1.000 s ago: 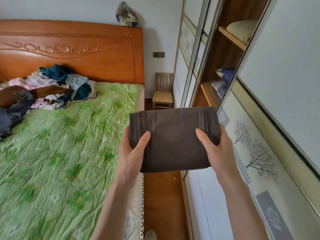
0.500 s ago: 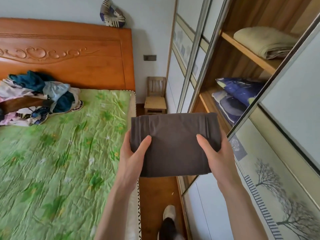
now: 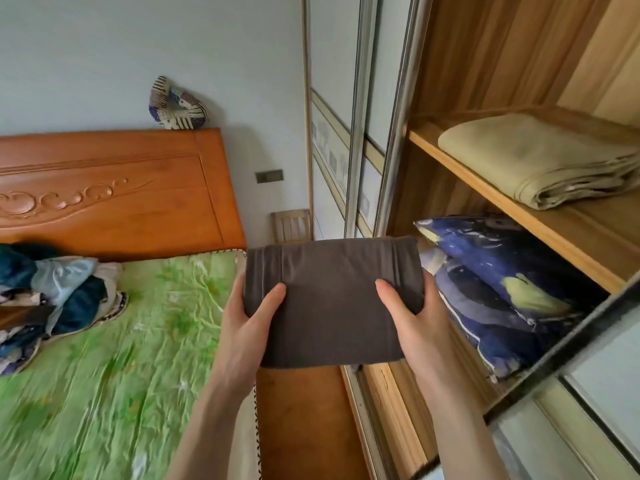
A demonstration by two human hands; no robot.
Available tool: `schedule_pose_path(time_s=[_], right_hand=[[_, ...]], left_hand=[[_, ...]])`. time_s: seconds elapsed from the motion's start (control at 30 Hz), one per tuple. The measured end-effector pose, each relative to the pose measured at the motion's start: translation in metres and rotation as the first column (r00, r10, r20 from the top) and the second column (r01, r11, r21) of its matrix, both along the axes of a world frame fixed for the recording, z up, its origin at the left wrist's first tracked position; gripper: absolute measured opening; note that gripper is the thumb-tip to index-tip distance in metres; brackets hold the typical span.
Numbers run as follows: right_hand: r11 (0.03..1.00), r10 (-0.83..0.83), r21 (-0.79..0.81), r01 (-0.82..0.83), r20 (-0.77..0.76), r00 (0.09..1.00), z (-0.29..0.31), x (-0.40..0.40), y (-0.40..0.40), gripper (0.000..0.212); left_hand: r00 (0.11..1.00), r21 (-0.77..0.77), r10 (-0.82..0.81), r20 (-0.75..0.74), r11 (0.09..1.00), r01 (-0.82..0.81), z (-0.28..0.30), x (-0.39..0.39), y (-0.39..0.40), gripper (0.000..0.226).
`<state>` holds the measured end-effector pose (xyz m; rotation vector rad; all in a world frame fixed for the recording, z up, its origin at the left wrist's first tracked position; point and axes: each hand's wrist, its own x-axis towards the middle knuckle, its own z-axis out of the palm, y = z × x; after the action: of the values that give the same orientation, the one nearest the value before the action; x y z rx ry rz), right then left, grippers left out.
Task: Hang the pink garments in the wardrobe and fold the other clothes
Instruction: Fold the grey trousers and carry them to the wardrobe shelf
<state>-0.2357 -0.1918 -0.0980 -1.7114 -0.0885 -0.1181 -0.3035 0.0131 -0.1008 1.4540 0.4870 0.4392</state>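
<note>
Two hands hold one folded dark brown garment (image 3: pixel 332 299) in front of the open wardrobe (image 3: pixel 485 98).

Both the left hand (image 3: pixel 247 327) and the right hand (image 3: pixel 414 323) grasp the garment by its side edges, thumbs pressed on top and fingers hidden beneath. It is a neat, flat rectangle of plain, matte cloth with seam lines near each end, carried in the air above the floor gap between the bed (image 3: pixel 104 358) and the wardrobe's lower shelf. No writing or label can be read anywhere. Just right of it lie dark blue pillows (image 3: pixel 502 282), with a folded beige blanket (image 3: pixel 533 161) on the shelf above. A heap of unfolded clothes (image 3: pixel 52 296) sits on the green bedcover by the headboard (image 3: pixel 121 188).
</note>
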Motion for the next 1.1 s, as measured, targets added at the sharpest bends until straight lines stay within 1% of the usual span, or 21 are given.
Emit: schedule_pose_path(time_s=[0.07, 0.17, 0.2, 0.3, 0.4, 0.47, 0.57, 0.63, 0.7, 0.73, 0.87, 0.9, 0.93, 1.0, 1.07, 1.1], right_hand=[[0.999, -0.004, 0.04, 0.004, 0.013, 1.0, 0.003, 0.03, 0.011, 0.035], [0.996, -0.04, 0.079, 0.037, 0.038, 0.998, 0.005, 0.06, 0.021, 0.037], [0.995, -0.065, 0.075, 0.061, 0.048, 0.997, 0.005, 0.067, 0.023, 0.04], [0.986, -0.159, 0.063, 0.154, 0.076, 0.984, 0.019, 0.088, 0.025, 0.06], [0.974, -0.223, 0.05, 0.219, 0.107, 0.969, 0.044, 0.109, 0.026, 0.067], [0.964, -0.266, 0.065, 0.26, 0.128, 0.955, 0.065, 0.124, 0.027, 0.064], [0.933, -0.358, 0.091, 0.348, 0.147, 0.922, 0.094, 0.149, 0.025, 0.05], [0.91, -0.414, 0.077, 0.407, 0.176, 0.893, 0.111, 0.165, 0.022, 0.044], [0.888, -0.459, 0.055, 0.457, 0.175, 0.871, 0.127, 0.177, 0.016, 0.036], [0.871, -0.49, 0.052, 0.489, 0.173, 0.854, 0.134, 0.182, 0.012, 0.034], [0.768, -0.64, 0.128, 0.627, 0.176, 0.748, 0.156, 0.196, -0.001, 0.017], [0.741, -0.672, 0.156, 0.653, 0.173, 0.72, 0.161, 0.197, -0.003, 0.015], [0.713, -0.701, 0.179, 0.678, 0.167, 0.694, 0.165, 0.198, -0.005, 0.016], [0.647, -0.762, 0.198, 0.736, 0.165, 0.626, 0.172, 0.196, -0.01, 0.025], [0.571, -0.82, 0.206, 0.794, 0.173, 0.545, 0.18, 0.193, -0.016, 0.035], [0.539, -0.841, 0.202, 0.817, 0.177, 0.511, 0.184, 0.192, -0.019, 0.036]], left_hand=[[1.0, 0.003, 0.002, 0.014, 1.0, -0.002, 0.008, 0.028, 0.01, 0.053], [0.999, -0.004, -0.026, 0.038, 1.0, 0.026, 0.017, 0.064, 0.022, 0.04], [0.998, -0.006, -0.049, 0.042, 0.999, 0.05, 0.022, 0.075, 0.024, 0.039], [0.991, 0.004, -0.124, 0.059, 0.992, 0.124, 0.036, 0.111, 0.033, 0.046], [0.982, -0.004, -0.173, 0.073, 0.985, 0.174, 0.05, 0.155, 0.037, 0.056], [0.972, -0.01, -0.217, 0.088, 0.976, 0.219, 0.06, 0.188, 0.037, 0.06], [0.948, -0.029, -0.295, 0.117, 0.954, 0.3, 0.078, 0.239, 0.034, 0.062], [0.91, -0.01, -0.381, 0.164, 0.922, 0.387, 0.092, 0.27, 0.031, 0.048], [0.856, 0.022, -0.483, 0.186, 0.873, 0.487, 0.105, 0.3, 0.026, 0.031], [0.826, 0.039, -0.531, 0.191, 0.845, 0.534, 0.112, 0.314, 0.022, 0.027], [0.677, 0.115, -0.718, 0.163, 0.695, 0.71, 0.132, 0.361, -0.001, 0.028], [0.636, 0.125, -0.752, 0.173, 0.657, 0.743, 0.137, 0.37, -0.008, 0.027], [0.599, 0.136, -0.778, 0.19, 0.625, 0.769, 0.142, 0.378, -0.015, 0.025], [0.534, 0.182, -0.814, 0.229, 0.574, 0.798, 0.152, 0.39, -0.03, 0.023], [0.484, 0.218, -0.837, 0.255, 0.537, 0.815, 0.161, 0.4, -0.048, 0.023], [0.466, 0.221, -0.845, 0.262, 0.523, 0.823, 0.164, 0.405, -0.057, 0.022]])
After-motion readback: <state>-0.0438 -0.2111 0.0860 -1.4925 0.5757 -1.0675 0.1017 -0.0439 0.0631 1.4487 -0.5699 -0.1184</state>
